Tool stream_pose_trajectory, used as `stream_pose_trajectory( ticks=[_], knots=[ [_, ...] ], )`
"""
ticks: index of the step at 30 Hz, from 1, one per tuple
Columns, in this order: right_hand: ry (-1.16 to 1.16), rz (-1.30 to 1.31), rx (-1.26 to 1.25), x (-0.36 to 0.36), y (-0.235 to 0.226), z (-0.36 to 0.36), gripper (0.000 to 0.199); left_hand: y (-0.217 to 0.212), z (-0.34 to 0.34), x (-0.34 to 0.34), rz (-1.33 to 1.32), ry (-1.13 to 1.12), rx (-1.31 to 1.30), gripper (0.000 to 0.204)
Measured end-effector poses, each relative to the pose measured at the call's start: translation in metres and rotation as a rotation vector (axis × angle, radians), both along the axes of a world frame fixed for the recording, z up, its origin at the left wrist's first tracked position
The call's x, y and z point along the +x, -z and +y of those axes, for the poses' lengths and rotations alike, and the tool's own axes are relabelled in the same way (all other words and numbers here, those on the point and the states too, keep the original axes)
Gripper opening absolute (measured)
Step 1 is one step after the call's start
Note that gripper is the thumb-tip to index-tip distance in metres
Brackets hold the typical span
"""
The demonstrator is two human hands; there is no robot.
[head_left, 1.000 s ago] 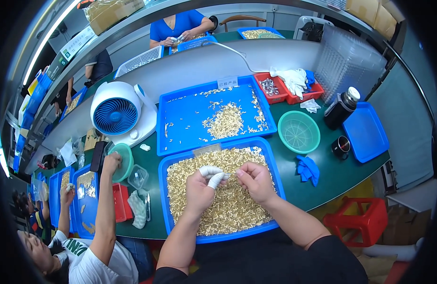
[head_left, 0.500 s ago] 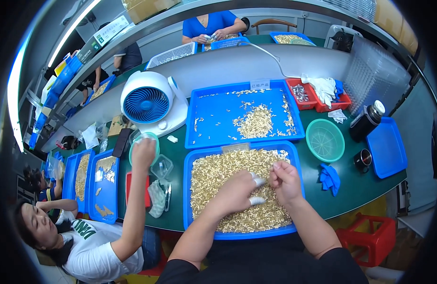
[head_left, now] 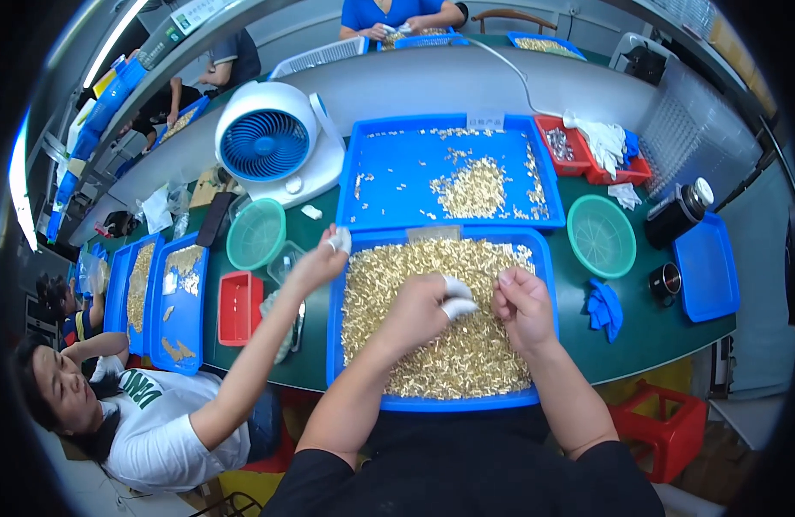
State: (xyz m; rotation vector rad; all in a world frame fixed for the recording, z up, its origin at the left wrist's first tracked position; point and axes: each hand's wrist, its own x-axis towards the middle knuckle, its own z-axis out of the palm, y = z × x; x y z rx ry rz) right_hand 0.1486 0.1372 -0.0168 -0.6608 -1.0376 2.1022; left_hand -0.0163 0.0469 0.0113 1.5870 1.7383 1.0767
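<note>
A blue tray full of small gold-coloured metal pieces lies in front of me. Over the middle of the heap is my left hand, white covers on its fingertips, thumb and fingers drawn together. My right hand hovers over the tray's right side, thumb pinched to the bent fingers. Whatever either pinch holds is too small or hidden to make out. Beyond stands a second blue tray with a smaller heap of similar pieces and scattered ones around it.
At left, a co-worker's hand reaches to my tray's upper left corner. A white fan, green baskets and a red tray stand on that side. To the right are another green basket, a blue cloth, a cup and a black flask.
My left hand's fingers have drawn together and risen from the pieces. My right hand stays pinched in much the same place. The co-worker's hand has swung from the green basket toward my tray.
</note>
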Motion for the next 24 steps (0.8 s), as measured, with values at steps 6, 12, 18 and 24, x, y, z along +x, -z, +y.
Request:
stream_pose_trajectory(
  ticks=[6, 12, 18, 24],
  knots=[
    [-0.028, -0.085, 0.092, -0.002, -0.006, -0.003, 0.015, 0.003, 0.003, -0.002, -0.730, -0.194, 0.140, 0.010],
    [-0.073, -0.156, 0.155, -0.001, -0.005, -0.006, 0.015, 0.006, -0.001, 0.007, -0.603, -0.192, 0.097, 0.010],
    [-0.019, -0.112, 0.125, -0.002, -0.003, -0.007, 0.015, 0.006, 0.000, 0.008, -0.663, -0.251, 0.166, 0.007],
    [-0.013, -0.152, 0.194, -0.001, 0.003, -0.005, 0.015, 0.000, -0.002, 0.006, -0.512, -0.214, 0.163, 0.008]
  ],
)
